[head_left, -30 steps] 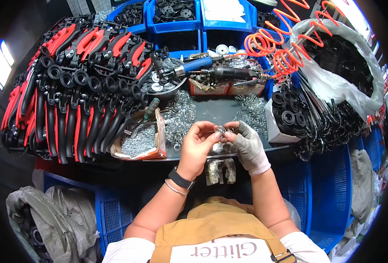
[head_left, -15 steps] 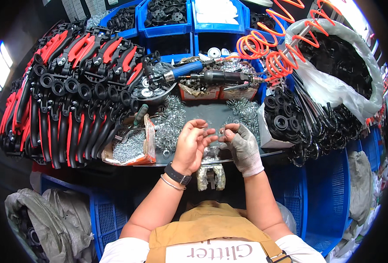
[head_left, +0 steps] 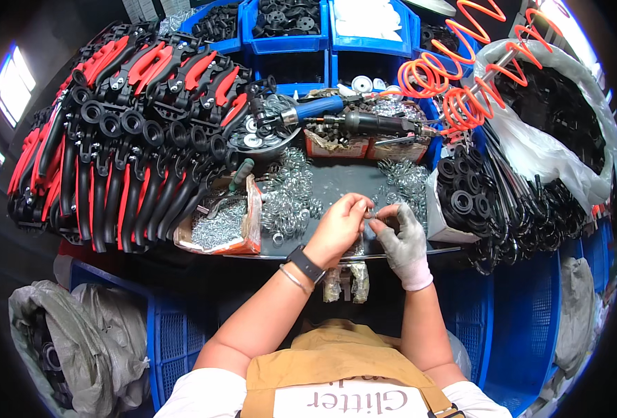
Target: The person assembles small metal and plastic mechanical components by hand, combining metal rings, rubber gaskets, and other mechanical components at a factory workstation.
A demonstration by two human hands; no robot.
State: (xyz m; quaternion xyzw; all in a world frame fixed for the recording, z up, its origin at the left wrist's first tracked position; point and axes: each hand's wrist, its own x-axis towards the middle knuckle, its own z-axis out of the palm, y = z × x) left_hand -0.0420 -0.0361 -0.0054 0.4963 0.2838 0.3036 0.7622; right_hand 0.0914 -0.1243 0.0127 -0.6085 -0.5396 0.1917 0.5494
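My left hand [head_left: 342, 226], bare with a black watch and a bangle at the wrist, is closed in a pinch above the front edge of the worktop. Between its fingertips and those of my right hand [head_left: 404, 240] is a small shiny metal piece [head_left: 370, 212], too small to make out fully. A grey fingerless-tipped glove covers the right hand, whose thumb and forefinger close on the same piece. Below the hands, a metal fixture [head_left: 346, 282] with wrapped jaws juts from the worktop edge. Loose wire springs lie in a left heap [head_left: 284, 198] and a right heap [head_left: 404, 180].
Red-and-black handle assemblies [head_left: 124, 139] are stacked at left. A box of small metal pins [head_left: 218, 226] sits nearer. Behind lie a blue-and-black power driver [head_left: 350, 120] and blue bins [head_left: 287, 43]; an orange coiled hose [head_left: 423, 76] hangs above. Black rings [head_left: 462, 202] fill a box at right.
My left hand has turned from loosely spread fingers to a pinch and come rightward to meet the right hand at the metal piece. The whole view has shifted slightly.
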